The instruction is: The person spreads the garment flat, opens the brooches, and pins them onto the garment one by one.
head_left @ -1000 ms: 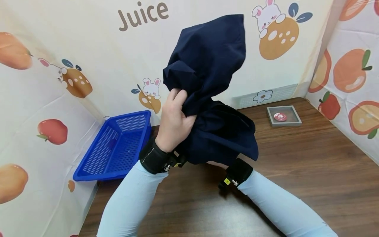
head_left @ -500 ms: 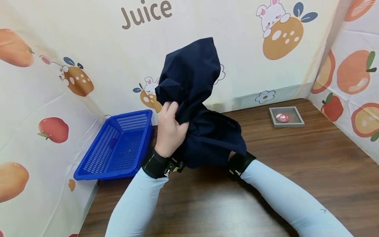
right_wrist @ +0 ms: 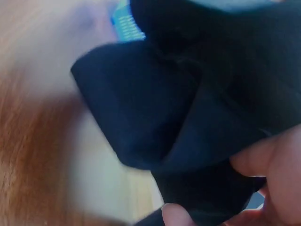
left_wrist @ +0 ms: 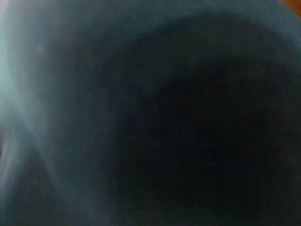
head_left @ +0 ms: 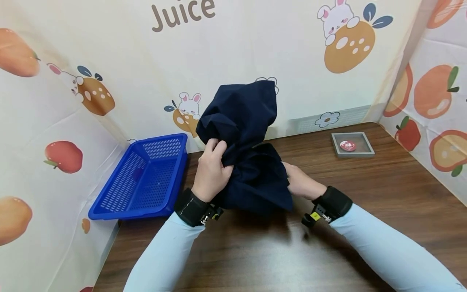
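Note:
A dark navy cloth (head_left: 251, 109), bunched in the middle, is held up over the table. My left hand (head_left: 213, 170) grips it at the gathered part, fingers curled into the folds. Its upper end stands up in a wide flap, and the lower end hangs loose and flared. At the right edge of the lower part is my right hand (head_left: 300, 180), its fingertips partly hidden by the fabric. The right wrist view shows that hand's fingers (right_wrist: 284, 165) pinching the cloth's edge. Dark, blurred fabric (left_wrist: 141, 132) fills the left wrist view.
A blue plastic basket (head_left: 175, 178) stands at the left, close to the left forearm. Toward the back right lies a small grey square tray (head_left: 355, 155) with a red round piece (head_left: 348, 145) in it. Printed fabric walls (head_left: 233, 48) bound the wooden table (head_left: 255, 259) behind and at the sides.
The cloth has come down lower along with my left hand. My right hand, earlier hidden under the cloth, has moved out to its right edge.

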{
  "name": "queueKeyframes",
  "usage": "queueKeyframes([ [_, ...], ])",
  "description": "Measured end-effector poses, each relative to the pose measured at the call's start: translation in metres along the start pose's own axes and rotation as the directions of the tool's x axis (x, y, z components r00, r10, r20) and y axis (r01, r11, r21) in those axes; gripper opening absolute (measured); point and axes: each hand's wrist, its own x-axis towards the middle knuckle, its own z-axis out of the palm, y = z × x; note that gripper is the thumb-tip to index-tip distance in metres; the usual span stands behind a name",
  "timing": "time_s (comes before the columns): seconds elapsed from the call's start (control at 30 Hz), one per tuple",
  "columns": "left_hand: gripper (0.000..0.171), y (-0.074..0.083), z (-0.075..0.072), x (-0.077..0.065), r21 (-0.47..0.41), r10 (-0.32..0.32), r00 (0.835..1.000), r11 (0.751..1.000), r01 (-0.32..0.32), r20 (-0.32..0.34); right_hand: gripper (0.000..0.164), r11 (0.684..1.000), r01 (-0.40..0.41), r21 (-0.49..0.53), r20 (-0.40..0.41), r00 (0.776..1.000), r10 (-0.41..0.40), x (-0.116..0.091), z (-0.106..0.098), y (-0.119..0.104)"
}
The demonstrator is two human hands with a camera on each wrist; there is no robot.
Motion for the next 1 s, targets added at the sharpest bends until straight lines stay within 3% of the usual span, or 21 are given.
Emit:
queueKeyframes([
  [0.1,0.029,0.0,0.001,-0.005,0.005,0.042,0.998,0.999,-0.042,0.043,0.037,0.998,-0.062,-0.032,0.001,0.998,0.062,-0.007,-0.008,-0.026],
  [0.27,0.034,0.005,0.002,-0.014,0.031,0.146,0.979,0.988,-0.152,0.14,0.029,0.986,-0.041,-0.163,-0.006,0.999,0.041,-0.02,-0.016,-0.026],
  [0.37,0.036,0.007,0.003,-0.02,0.039,0.22,0.95,0.971,-0.234,0.22,0.036,0.981,-0.014,-0.194,-0.003,1.0,0.014,-0.031,-0.018,-0.022],
  [0.53,0.036,0.009,0.005,-0.03,0.031,0.301,0.894,0.944,-0.33,0.331,0.033,0.972,-0.009,-0.233,0.009,1.0,0.012,-0.049,-0.02,-0.02],
  [0.77,0.039,0.005,0.013,-0.042,-0.008,0.34,0.839,0.928,-0.372,0.424,0.032,0.972,-0.035,-0.234,0.067,0.996,0.052,-0.067,-0.022,-0.014],
  [1.0,0.044,-0.001,0.024,-0.051,-0.019,0.338,0.822,0.928,-0.371,0.458,0.031,0.982,-0.051,-0.184,0.114,0.991,0.073,-0.069,-0.022,-0.007],
])
